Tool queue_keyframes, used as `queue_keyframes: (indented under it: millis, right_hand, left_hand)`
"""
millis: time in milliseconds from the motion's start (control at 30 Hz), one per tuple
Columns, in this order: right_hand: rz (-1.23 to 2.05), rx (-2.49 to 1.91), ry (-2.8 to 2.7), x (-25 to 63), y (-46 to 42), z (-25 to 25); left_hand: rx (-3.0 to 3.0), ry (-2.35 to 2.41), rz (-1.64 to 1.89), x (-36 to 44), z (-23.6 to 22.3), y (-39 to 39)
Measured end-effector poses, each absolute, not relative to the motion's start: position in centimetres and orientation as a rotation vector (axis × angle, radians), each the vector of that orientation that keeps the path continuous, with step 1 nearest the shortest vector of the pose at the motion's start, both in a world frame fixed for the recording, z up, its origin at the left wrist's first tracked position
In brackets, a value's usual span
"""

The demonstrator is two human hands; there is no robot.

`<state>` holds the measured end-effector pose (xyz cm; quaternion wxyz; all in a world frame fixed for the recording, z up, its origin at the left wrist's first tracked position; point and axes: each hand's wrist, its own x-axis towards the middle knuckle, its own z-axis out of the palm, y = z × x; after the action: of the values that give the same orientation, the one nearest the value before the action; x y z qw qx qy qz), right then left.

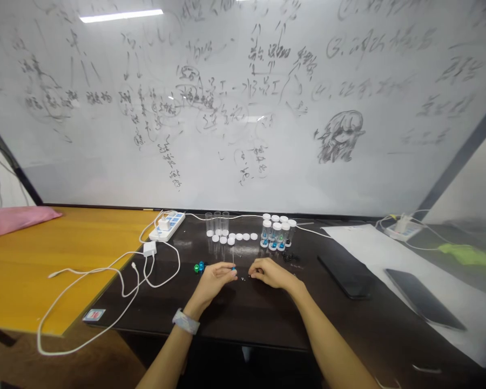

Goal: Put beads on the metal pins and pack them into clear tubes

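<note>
My left hand (pixel 217 278) is closed in a pinch over the dark table, holding a small blue ball (pixel 234 269) from which a thin pale stem stands up. Just to its right, my right hand (pixel 270 272) has its fingers pinched together low over the tabletop. A tiny dark piece shows at those fingertips, too small to name. Between the hands lie a few tiny shiny bits (pixel 243 279). Green and blue metallic balls (pixel 197 268) rest left of my left hand. Beyond my right hand are small black pieces (pixel 290 257), loosely scattered.
White-capped clear tubes with blue contents (pixel 276 236) stand behind my right hand. Clear tubes (pixel 217 223) and several white caps (pixel 238 236) are further left. A power strip (pixel 167 227) trails white cables. Two dark phone-like slabs (pixel 344 276) lie at right, near white paper (pixel 441 286).
</note>
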<state>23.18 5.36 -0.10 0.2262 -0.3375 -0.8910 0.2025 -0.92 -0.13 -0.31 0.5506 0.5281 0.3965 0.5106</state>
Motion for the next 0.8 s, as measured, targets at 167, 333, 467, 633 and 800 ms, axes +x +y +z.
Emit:
queue_keyframes:
  millis: [167,333,467,633,800]
  right_hand:
    - [0.536,-0.902,-2.472,22.6,5.4,-0.2]
    - [0.511,-0.899,-2.420,21.9,4.6,0.1]
    - [0.606,-0.867,-2.233,20.5,3.5,0.8]
    - [0.623,-0.831,-2.052,18.5,2.5,1.1]
    - [0.607,-0.854,-1.981,17.5,2.5,0.3]
  left_hand:
    - [1.252,0.917,1.202,-0.9,-0.3,-0.2]
    - [1.245,0.920,1.222,-0.9,-0.5,0.1]
    - [1.238,0.935,1.238,-1.0,-0.9,0.2]
    - [1.236,0.955,1.251,-0.9,-1.0,0.2]
    - [1.281,0.965,1.250,-0.7,-0.4,-0.1]
